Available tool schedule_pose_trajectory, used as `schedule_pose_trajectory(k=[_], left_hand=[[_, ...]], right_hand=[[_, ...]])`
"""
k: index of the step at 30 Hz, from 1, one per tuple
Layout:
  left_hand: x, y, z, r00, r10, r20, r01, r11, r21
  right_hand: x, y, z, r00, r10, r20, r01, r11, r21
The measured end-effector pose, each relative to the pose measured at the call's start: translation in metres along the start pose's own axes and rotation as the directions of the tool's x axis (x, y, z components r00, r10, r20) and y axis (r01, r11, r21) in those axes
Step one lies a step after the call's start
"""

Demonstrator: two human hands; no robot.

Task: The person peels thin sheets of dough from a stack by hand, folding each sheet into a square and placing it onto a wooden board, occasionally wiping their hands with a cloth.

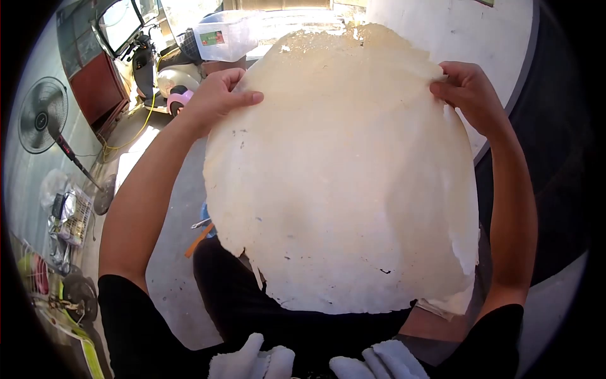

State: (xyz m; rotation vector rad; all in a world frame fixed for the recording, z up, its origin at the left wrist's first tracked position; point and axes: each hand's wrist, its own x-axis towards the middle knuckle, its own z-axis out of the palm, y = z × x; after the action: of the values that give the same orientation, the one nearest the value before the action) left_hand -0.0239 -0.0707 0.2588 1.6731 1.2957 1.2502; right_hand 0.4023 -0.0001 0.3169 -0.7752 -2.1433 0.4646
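Observation:
A large, thin, off-white pancake [334, 177] is stretched upright before me, roughly round, with ragged edges, small holes and a browned, torn top rim. My left hand [224, 95] pinches its upper left edge, thumb lying on the near face. At the upper right edge, my right hand [464, 91] grips it between thumb and bent fingers. A loose flap hangs along the right side, and the lower edge is torn above my dark-clothed legs [233, 290]. Most of what lies behind the sheet is hidden.
A standing fan [43, 117] is at the left, near a wire basket [77, 218] with bags. Farther back are a scooter [145, 66] and a clear plastic bin [227, 38]. An orange strip [199, 240] shows beside my knee. A white surface [454, 38] stands at right.

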Motion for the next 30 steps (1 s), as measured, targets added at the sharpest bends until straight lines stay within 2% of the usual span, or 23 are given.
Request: schedule_pose_trajectory(k=[2,3,5,6,7,8,9,11,12,14,15,17,19,20,21,23,24,25,26,27,29,30], left_hand=[[0.034,-0.003,0.001,0.997,0.040,-0.067,-0.021,0.965,0.260],[0.048,0.001,0.001,0.997,0.043,-0.063,-0.026,0.966,0.259],[0.072,0.014,0.003,0.971,0.184,-0.152,-0.110,0.910,0.399],[0.082,0.023,0.002,0.955,0.246,-0.168,-0.166,0.908,0.384],[0.088,0.035,0.001,0.935,0.304,-0.185,-0.220,0.903,0.369],[0.093,0.047,0.002,0.882,0.398,-0.254,-0.253,0.853,0.456],[0.099,0.052,0.000,0.781,0.575,-0.244,-0.432,0.779,0.454],[0.081,0.070,0.006,0.772,0.556,-0.310,-0.331,0.766,0.551],[0.070,0.065,0.010,0.772,0.555,-0.309,-0.330,0.766,0.552],[0.041,0.049,0.022,0.622,0.746,-0.236,-0.409,0.567,0.715],[0.028,0.033,0.031,0.569,0.803,-0.179,-0.505,0.512,0.694],[-0.004,-0.011,0.048,0.618,0.780,-0.100,-0.594,0.546,0.590],[-0.038,-0.054,0.070,0.696,0.717,-0.042,-0.597,0.611,0.520],[-0.057,-0.079,0.081,0.774,0.631,-0.054,-0.537,0.699,0.473],[-0.072,-0.103,0.090,0.818,0.575,-0.021,-0.502,0.731,0.461],[-0.096,-0.143,0.106,0.874,0.485,0.008,-0.432,0.771,0.467],[-0.108,-0.156,0.112,0.904,0.428,0.015,-0.388,0.803,0.452],[-0.118,-0.163,0.115,0.906,0.422,0.013,-0.383,0.808,0.448],[-0.128,-0.170,0.116,0.916,0.387,0.104,-0.390,0.805,0.447],[-0.135,-0.176,0.117,0.918,0.348,0.193,-0.398,0.803,0.445],[-0.146,-0.169,0.119,0.915,0.332,0.229,-0.402,0.805,0.437],[-0.150,-0.162,0.119,0.908,0.323,0.267,-0.413,0.803,0.430]], right_hand=[[0.014,0.022,-0.002,0.982,0.186,0.026,-0.185,0.982,-0.037],[0.020,0.029,-0.003,0.982,0.188,0.022,-0.187,0.982,-0.040],[0.032,0.039,-0.006,0.975,0.211,-0.064,-0.213,0.977,-0.021],[0.039,0.044,-0.013,0.974,0.217,-0.069,-0.219,0.975,-0.025],[0.047,0.049,-0.020,0.984,0.149,-0.101,-0.150,0.989,-0.004],[0.050,0.050,-0.023,0.988,0.081,-0.133,-0.079,0.997,0.016],[0.049,0.052,-0.026,0.987,0.085,-0.134,-0.083,0.996,0.016],[0.040,0.040,-0.027,0.955,-0.024,-0.294,-0.001,0.996,-0.085],[0.029,0.032,-0.024,0.948,-0.016,-0.318,-0.022,0.993,-0.116],[0.003,0.043,-0.014,0.942,-0.038,-0.335,-0.012,0.989,-0.146],[-0.012,0.053,-0.006,0.935,-0.058,-0.351,-0.005,0.984,-0.177],[-0.053,0.071,0.019,0.931,0.012,-0.364,-0.013,1.000,0.000],[-0.095,0.088,0.047,0.947,0.047,-0.317,-0.073,0.995,-0.072],[-0.117,0.106,0.065,0.952,0.095,-0.291,-0.101,0.995,-0.006],[-0.136,0.122,0.080,0.955,0.142,-0.261,-0.131,0.990,0.059],[-0.166,0.130,0.101,0.961,0.243,-0.131,-0.234,0.969,0.082],[-0.177,0.131,0.106,0.961,0.248,-0.125,-0.239,0.968,0.082],[-0.187,0.132,0.111,0.959,0.280,-0.033,-0.278,0.959,0.052],[-0.193,0.134,0.115,0.948,0.314,0.059,-0.315,0.949,0.018],[-0.193,0.132,0.114,0.945,0.320,0.068,-0.322,0.947,0.018],[-0.188,0.117,0.104,0.947,0.224,0.228,-0.194,0.970,-0.148],[-0.183,0.112,0.099,0.945,0.213,0.249,-0.175,0.970,-0.167]])
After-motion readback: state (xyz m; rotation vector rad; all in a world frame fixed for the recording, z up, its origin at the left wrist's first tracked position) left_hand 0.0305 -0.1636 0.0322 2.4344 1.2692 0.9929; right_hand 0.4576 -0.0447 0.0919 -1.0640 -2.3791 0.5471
